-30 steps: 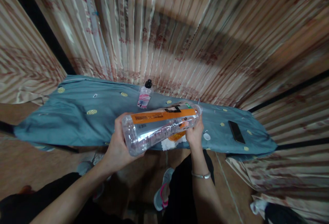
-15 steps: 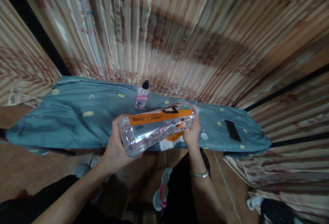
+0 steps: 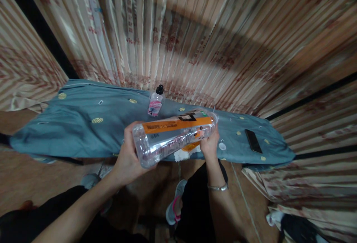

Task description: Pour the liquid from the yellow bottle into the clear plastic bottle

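A large clear plastic bottle (image 3: 175,133) with an orange and silver label lies nearly sideways in the air above the cloth-covered table. My left hand (image 3: 129,161) is wrapped round its base end. At the other, narrower end my right hand (image 3: 209,142) grips the bottle, its fingers partly hidden behind it. Beneath the bottle, an orange item (image 3: 191,146) and a crumpled white tissue (image 3: 182,155) show at the table's front edge. Behind it stands a small clear bottle (image 3: 155,103) with a black cap and a pink label.
The narrow table (image 3: 83,135) has a blue-green cloth with yellow prints. A black phone (image 3: 253,141) lies at its right, with a small white disc (image 3: 222,146) nearer my right hand. Striped curtains (image 3: 178,49) hang close behind. Dark bars (image 3: 315,98) run along the sides.
Both hands keep their hold on the large bottle, which stays almost in place. The whole view has shifted slightly.
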A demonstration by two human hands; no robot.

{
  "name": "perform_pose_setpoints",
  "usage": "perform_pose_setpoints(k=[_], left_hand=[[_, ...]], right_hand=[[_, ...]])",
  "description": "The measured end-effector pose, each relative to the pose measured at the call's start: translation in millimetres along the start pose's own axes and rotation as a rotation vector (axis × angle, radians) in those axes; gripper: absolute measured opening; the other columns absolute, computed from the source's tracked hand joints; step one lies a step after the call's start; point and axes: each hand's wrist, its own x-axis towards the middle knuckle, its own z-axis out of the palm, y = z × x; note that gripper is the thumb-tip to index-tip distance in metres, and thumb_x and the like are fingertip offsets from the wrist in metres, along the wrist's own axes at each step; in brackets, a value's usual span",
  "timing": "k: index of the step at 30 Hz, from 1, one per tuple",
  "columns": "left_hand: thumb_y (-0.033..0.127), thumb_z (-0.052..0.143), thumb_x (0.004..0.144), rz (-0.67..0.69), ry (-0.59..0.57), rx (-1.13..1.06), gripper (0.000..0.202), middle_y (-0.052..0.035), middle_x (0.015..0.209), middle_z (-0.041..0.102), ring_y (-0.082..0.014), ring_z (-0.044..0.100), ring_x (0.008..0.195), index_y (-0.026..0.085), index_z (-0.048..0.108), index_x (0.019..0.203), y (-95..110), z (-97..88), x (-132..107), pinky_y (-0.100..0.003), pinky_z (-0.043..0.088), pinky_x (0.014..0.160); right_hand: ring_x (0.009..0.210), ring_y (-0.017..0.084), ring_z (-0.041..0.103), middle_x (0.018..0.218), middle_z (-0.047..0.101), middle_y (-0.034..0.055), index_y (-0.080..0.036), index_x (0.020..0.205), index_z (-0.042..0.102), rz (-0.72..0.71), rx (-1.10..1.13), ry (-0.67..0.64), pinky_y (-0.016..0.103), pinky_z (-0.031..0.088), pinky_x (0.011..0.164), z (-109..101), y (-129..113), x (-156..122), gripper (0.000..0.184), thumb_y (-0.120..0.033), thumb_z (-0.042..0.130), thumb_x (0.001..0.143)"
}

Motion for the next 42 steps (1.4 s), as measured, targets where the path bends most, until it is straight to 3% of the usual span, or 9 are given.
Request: perform_pose_setpoints(k=[6,12,20,25,35,42], left_hand=[[0.032,0.089,0.079,-0.058,-0.027,-0.05,0.086,-0.0033,0.117,0.081,-0.0284,0.088,0.092,0.031,0.039,0.15,1.8,-1.0,-0.2,-0.038,0.073,0.073],[0.035,0.093,0.074,-0.144,-0.016,-0.075,0.093,-0.0043,0.119,0.081,-0.0311,0.088,0.098,0.032,0.039,0.149,0.2,0.6,-2.9,-0.044,0.075,0.08],[0.036,0.089,0.08,-0.056,-0.013,-0.044,0.084,-0.0048,0.121,0.081,-0.0299,0.088,0.097,0.031,0.041,0.149,2.7,-0.1,-0.4,-0.043,0.075,0.078],[0.034,0.092,0.075,-0.102,-0.03,-0.056,0.09,-0.0039,0.119,0.081,-0.0312,0.088,0.098,0.032,0.041,0.149,2.5,-1.7,0.0,-0.044,0.076,0.08],[0.04,0.091,0.078,-0.112,-0.024,-0.073,0.09,-0.0058,0.121,0.081,-0.0324,0.089,0.099,0.031,0.038,0.15,3.4,-1.1,-0.9,-0.045,0.075,0.079],[0.036,0.091,0.075,-0.13,-0.028,-0.082,0.091,-0.0061,0.121,0.082,-0.0321,0.089,0.101,0.031,0.039,0.149,4.1,-0.9,-0.1,-0.045,0.076,0.083]], right_hand=[[0.101,0.037,0.08,0.11,0.082,0.0154,-0.021,0.129,0.068,-0.006,0.0,0.01,0.053,0.066,0.095,0.9,1.6,-0.6,0.051,-0.054,0.06,0.091],[0.104,0.038,0.08,0.113,0.083,0.0159,-0.021,0.13,0.068,-0.005,0.004,0.015,0.054,0.065,0.096,0.8,0.7,-0.7,0.051,-0.052,0.06,0.091],[0.102,0.037,0.079,0.11,0.082,0.0152,-0.022,0.128,0.067,-0.014,-0.01,0.012,0.051,0.064,0.093,1.4,0.1,-1.1,0.05,-0.053,0.057,0.092],[0.099,0.037,0.078,0.109,0.081,0.0141,-0.022,0.131,0.067,-0.007,0.002,-0.009,0.051,0.064,0.093,0.0,1.1,-0.8,0.05,-0.052,0.059,0.091],[0.109,0.04,0.081,0.117,0.083,0.018,-0.02,0.133,0.067,-0.014,-0.007,0.02,0.057,0.066,0.099,1.7,1.1,-1.7,0.055,-0.053,0.059,0.09],[0.104,0.04,0.083,0.111,0.084,0.0187,-0.021,0.12,0.068,-0.009,0.001,0.046,0.057,0.067,0.096,1.9,0.1,-2.4,0.046,-0.055,0.057,0.09]])
